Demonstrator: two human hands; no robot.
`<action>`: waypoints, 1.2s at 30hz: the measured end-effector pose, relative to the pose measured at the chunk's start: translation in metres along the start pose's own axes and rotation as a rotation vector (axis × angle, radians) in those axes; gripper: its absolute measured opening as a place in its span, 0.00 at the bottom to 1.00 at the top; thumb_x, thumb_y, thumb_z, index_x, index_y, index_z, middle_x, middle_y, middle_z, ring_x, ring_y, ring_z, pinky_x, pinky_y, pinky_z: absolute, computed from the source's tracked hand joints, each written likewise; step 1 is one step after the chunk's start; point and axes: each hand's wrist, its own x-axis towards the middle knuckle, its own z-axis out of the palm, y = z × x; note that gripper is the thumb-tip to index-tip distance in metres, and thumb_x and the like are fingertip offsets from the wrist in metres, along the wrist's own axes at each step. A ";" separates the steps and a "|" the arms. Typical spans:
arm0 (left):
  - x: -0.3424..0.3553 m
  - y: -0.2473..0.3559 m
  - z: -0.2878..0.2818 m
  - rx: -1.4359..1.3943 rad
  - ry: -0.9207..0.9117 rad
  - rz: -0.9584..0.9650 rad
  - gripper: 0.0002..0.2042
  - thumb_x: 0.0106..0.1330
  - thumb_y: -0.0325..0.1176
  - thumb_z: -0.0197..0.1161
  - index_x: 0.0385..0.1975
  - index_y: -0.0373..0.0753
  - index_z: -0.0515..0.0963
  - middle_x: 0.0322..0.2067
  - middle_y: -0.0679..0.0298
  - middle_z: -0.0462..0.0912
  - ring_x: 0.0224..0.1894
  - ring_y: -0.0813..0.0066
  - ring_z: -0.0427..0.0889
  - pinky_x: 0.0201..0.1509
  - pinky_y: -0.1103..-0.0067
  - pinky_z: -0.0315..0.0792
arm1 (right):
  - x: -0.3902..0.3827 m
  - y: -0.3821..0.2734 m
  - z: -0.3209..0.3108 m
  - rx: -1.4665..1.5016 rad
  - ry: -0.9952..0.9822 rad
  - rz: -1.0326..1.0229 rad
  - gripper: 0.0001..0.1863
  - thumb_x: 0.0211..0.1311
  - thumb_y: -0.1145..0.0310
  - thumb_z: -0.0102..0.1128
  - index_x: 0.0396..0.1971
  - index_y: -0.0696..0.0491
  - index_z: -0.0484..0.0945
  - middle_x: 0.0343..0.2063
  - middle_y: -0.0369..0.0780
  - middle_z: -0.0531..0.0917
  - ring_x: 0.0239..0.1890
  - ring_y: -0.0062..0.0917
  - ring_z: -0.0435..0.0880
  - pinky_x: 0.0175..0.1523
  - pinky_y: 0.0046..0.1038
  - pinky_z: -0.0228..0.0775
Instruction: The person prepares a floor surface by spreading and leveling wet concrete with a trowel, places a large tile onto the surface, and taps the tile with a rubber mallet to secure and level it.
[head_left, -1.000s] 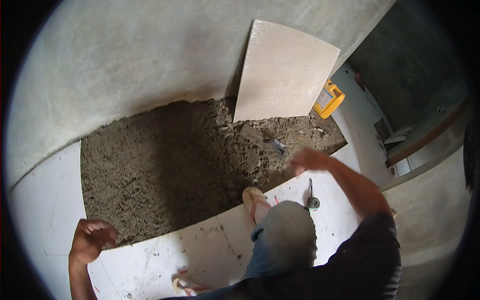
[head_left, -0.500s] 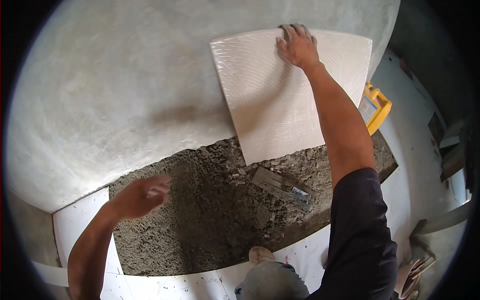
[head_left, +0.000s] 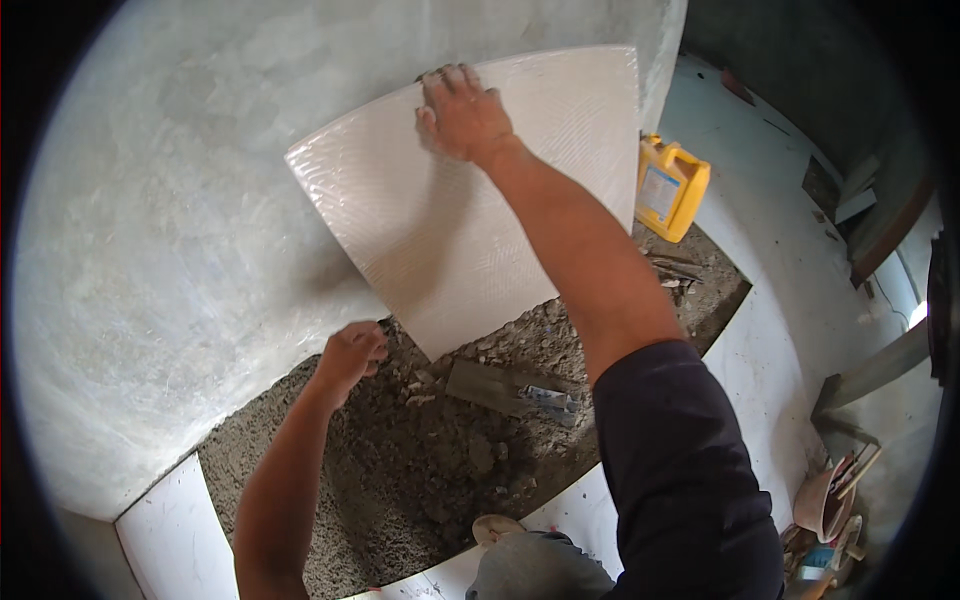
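A large pale tile (head_left: 540,110) with a ridged back leans against the grey wall, its lower corner down at the mortar bed (head_left: 400,480). My right hand (head_left: 465,112) grips the tile's top edge, with the fingers hooked over it. Just left of the tile's lower side edge is my left hand (head_left: 352,357), its fingers curled in and nothing visible in them; it looks apart from the tile. A flat metal trowel (head_left: 490,390) lies on the rough mortar below the tile, partly smeared with grey.
The curved grey wall (head_left: 180,250) rises behind the mortar. White tiles (head_left: 175,530) border the bed. A yellow jug (head_left: 685,195) stands right of the leaning tile. A bucket of tools (head_left: 825,500) sits at the lower right. My knee (head_left: 540,570) is at the near edge.
The view has swung right. The tile leans more to the left, still in my right hand. My left hand has moved up from over the mortar toward the tile's lower side edge.
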 end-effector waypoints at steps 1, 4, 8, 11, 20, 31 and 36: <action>-0.001 -0.006 0.004 -0.035 0.006 -0.041 0.23 0.70 0.41 0.51 0.60 0.33 0.64 0.52 0.50 0.75 0.54 0.59 0.76 0.54 0.64 0.72 | 0.000 0.000 -0.003 0.020 0.008 -0.011 0.27 0.63 0.52 0.47 0.59 0.50 0.65 0.59 0.45 0.67 0.67 0.37 0.59 0.59 0.49 0.59; 0.000 -0.013 0.008 -0.177 0.019 -0.120 0.27 0.71 0.45 0.48 0.62 0.32 0.59 0.55 0.48 0.71 0.57 0.56 0.73 0.55 0.63 0.71 | -0.003 0.000 -0.019 0.029 0.002 0.001 0.24 0.62 0.53 0.50 0.54 0.50 0.69 0.55 0.43 0.71 0.62 0.37 0.63 0.56 0.48 0.60; -0.004 -0.015 0.010 -0.861 0.064 -0.258 0.36 0.71 0.53 0.43 0.66 0.29 0.46 0.61 0.42 0.62 0.61 0.52 0.68 0.60 0.59 0.68 | -0.021 -0.001 -0.053 0.133 0.112 0.027 0.17 0.61 0.54 0.54 0.44 0.50 0.76 0.47 0.42 0.76 0.55 0.36 0.68 0.53 0.47 0.58; -0.013 -0.011 0.022 -1.319 -0.002 -0.293 0.39 0.71 0.55 0.41 0.67 0.28 0.40 0.62 0.38 0.57 0.62 0.49 0.66 0.60 0.58 0.68 | -0.054 0.002 -0.089 0.009 0.377 -0.020 0.14 0.58 0.54 0.58 0.29 0.50 0.78 0.33 0.39 0.75 0.44 0.35 0.70 0.53 0.47 0.55; -0.033 -0.032 0.076 -1.472 -0.023 -0.407 0.23 0.67 0.36 0.49 0.52 0.21 0.61 0.46 0.45 0.71 0.46 0.55 0.79 0.39 0.74 0.84 | -0.198 0.030 -0.209 0.112 0.221 -0.285 0.10 0.52 0.57 0.55 0.26 0.48 0.74 0.24 0.38 0.70 0.33 0.33 0.71 0.50 0.43 0.56; -0.089 -0.020 0.112 -0.776 0.299 -0.573 0.14 0.61 0.34 0.58 0.41 0.30 0.77 0.35 0.56 0.80 0.35 0.67 0.79 0.40 0.72 0.73 | -0.139 0.257 -0.271 -0.548 -1.179 0.768 0.39 0.63 0.37 0.39 0.52 0.62 0.71 0.55 0.50 0.73 0.59 0.42 0.70 0.61 0.37 0.61; -0.108 -0.029 0.131 -1.043 0.215 -0.597 0.18 0.62 0.33 0.55 0.49 0.29 0.72 0.42 0.53 0.78 0.41 0.63 0.79 0.45 0.70 0.74 | -0.207 0.308 -0.234 -0.708 -1.418 0.894 0.54 0.54 0.28 0.43 0.62 0.66 0.57 0.60 0.56 0.66 0.61 0.44 0.68 0.65 0.37 0.58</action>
